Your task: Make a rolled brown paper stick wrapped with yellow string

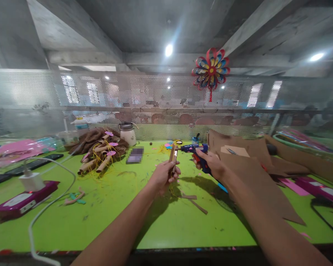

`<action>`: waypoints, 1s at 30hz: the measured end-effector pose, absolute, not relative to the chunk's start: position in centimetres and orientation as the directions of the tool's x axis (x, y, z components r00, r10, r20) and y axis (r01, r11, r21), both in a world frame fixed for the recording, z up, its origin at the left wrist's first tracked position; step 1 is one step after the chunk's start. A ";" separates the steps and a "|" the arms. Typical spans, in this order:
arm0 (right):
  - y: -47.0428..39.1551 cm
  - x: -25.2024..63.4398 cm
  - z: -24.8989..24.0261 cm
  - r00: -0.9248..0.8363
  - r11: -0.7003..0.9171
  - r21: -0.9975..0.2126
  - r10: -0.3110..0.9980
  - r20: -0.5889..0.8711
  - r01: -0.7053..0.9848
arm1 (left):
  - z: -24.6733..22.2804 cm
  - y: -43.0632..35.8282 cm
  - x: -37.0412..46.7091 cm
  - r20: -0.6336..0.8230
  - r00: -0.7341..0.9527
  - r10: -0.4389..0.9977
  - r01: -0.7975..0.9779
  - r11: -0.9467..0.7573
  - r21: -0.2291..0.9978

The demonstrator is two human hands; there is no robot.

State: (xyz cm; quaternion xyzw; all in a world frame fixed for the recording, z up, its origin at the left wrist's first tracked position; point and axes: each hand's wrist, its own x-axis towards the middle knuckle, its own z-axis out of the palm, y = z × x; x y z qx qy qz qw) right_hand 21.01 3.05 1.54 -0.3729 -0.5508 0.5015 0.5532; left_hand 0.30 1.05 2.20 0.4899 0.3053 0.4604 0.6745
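Glue gun (193, 148) and brown piece (172, 155) are raised over the middle of the green desk (94, 212), open surface reaching its near-left edge. Right, a cardboard sheet (255, 184) bounds the space. The right hand (213, 164) wraps the gun; the left hand (163, 173) is closed around the piece.

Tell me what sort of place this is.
Probably a craft workshop: the right hand holds a glue gun, brown sheets lie on the green table, and a colourful flower ornament shows above.
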 end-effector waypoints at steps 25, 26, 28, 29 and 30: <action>3.5 22.2 2.7 0.074 0.272 -0.932 0.962 0.262 -0.238 | 2.6 0.9 0.1 0.016 0.357 0.934 -0.236 0.074 0.969; 3.7 22.3 2.5 0.141 0.289 -0.947 0.953 0.270 -0.142 | 2.7 0.9 0.1 0.016 0.352 0.936 -0.238 0.074 0.968; 4.4 22.8 1.9 0.276 0.262 -0.946 0.910 0.308 0.193 | 2.7 0.9 0.1 0.016 0.344 0.939 -0.246 0.073 0.967; 4.7 23.1 1.6 0.323 0.214 -0.903 0.883 0.342 0.372 | 2.7 0.9 0.2 0.013 0.342 0.939 -0.245 0.075 0.967; 5.0 23.4 1.3 0.349 0.157 -0.840 0.858 0.376 0.520 | 2.8 0.8 0.2 0.010 0.339 0.941 -0.242 0.077 0.967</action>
